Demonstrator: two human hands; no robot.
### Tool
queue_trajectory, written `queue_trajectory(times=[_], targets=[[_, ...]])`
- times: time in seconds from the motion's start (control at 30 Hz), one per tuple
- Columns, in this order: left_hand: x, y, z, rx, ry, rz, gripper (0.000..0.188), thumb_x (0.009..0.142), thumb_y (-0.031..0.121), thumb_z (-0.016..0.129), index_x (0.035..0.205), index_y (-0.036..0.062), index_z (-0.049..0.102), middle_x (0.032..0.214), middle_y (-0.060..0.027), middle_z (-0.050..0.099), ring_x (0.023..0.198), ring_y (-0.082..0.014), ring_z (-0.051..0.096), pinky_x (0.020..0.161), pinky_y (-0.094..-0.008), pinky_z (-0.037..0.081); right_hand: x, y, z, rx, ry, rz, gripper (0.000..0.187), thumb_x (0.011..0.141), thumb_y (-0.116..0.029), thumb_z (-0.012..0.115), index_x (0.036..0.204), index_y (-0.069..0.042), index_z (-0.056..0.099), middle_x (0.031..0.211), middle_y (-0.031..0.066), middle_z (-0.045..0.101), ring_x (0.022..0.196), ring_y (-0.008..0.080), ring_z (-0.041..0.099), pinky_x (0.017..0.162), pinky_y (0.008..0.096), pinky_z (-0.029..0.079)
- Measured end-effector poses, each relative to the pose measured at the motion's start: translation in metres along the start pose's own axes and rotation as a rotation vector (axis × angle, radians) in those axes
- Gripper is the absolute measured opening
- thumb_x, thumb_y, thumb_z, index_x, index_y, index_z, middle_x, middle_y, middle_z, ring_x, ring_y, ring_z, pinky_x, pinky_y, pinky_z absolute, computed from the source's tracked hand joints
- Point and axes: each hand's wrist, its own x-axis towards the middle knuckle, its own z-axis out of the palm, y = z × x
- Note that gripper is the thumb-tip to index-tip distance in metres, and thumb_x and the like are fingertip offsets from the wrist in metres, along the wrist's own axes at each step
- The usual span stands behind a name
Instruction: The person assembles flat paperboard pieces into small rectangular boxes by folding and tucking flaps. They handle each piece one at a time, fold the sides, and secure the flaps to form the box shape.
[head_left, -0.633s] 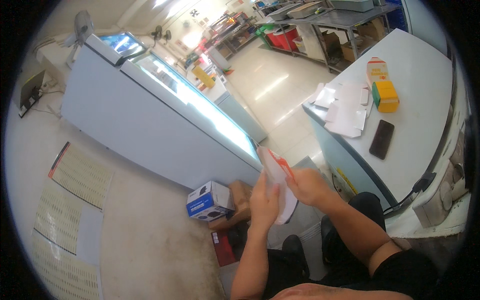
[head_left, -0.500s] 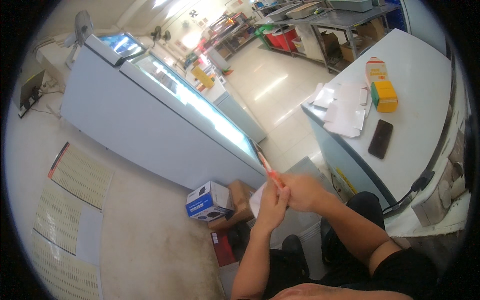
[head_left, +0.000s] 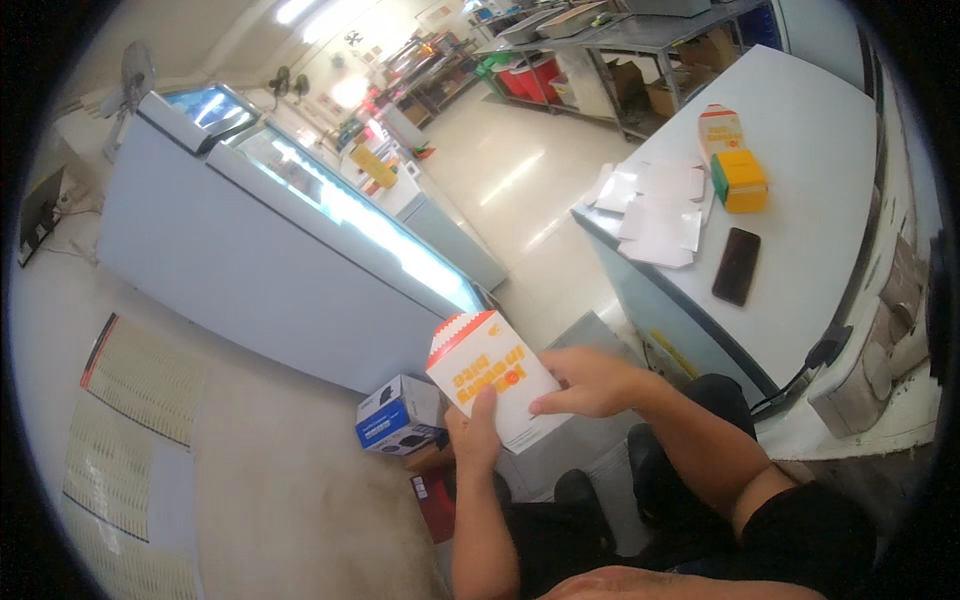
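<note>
Clamping white, red-edged, rectangular cardboard packet (head_left: 505, 380) in fingers of left hand (head_left: 474, 436) and right hand (head_left: 592, 381). May crease if over-squeezed.

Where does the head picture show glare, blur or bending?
In the head view: the lit cooler front glares white; bright reflections streak the floor; the right hand looks slightly blurred, the printed carton it holds clearer; the white tabletop bends along its right edge; corners are black.
</note>
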Motion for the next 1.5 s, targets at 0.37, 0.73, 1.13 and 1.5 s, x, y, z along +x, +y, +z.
queue_trajectory(times=[0.37,0.73,1.13,1.5], targets=[[0.000,0.004,0.013,0.056,-0.299,0.169,0.073,0.083,0.007,0.084,0.148,0.0000,0.050,0.133,-0.0162,0.065,0.122,-0.0253,0.065,0.104,-0.0381,0.053,0.013,0.002,0.019,0.792,0.715,-0.106,0.043,0.116,-0.030,0.048,0.137,0.002,0.065,0.112,0.0152,0.075,0.104,0.0189,0.071,0.094,0.0330,0.056],[0.003,0.014,0.014,-0.061,-0.109,-0.065,0.056,0.100,0.009,0.070,0.149,-0.0032,0.047,0.137,-0.0187,0.059,0.124,-0.0238,0.061,0.105,-0.0371,0.050,0.016,0.010,0.031,0.570,0.334,0.119,0.073,0.098,-0.022,0.077,0.153,0.000,0.034,0.133,0.0211,0.064,0.121,0.0260,0.066,0.097,0.0375,0.056],[-0.003,0.012,0.001,0.679,-0.190,-0.008,0.084,0.100,0.025,0.069,0.165,-0.0057,0.025,0.153,-0.0298,0.048,0.132,-0.0397,0.059,0.110,-0.0466,0.047,0.121,0.083,-0.086,0.619,0.445,0.116,0.042,0.097,-0.032,0.074,0.124,-0.001,0.063,0.109,0.0141,0.071,0.093,0.0207,0.071,0.080,0.0361,0.060],[-0.013,0.018,-0.049,0.856,-0.285,-0.166,0.083,0.096,0.002,0.070,0.167,0.0035,0.026,0.144,-0.0245,0.059,0.129,-0.0329,0.063,0.106,-0.0427,0.051,-0.055,0.165,-0.395,0.220,1.357,0.122,0.047,0.097,-0.028,0.068,0.135,0.000,0.064,0.117,0.0149,0.074,0.106,0.0238,0.072,0.090,0.0379,0.059]])
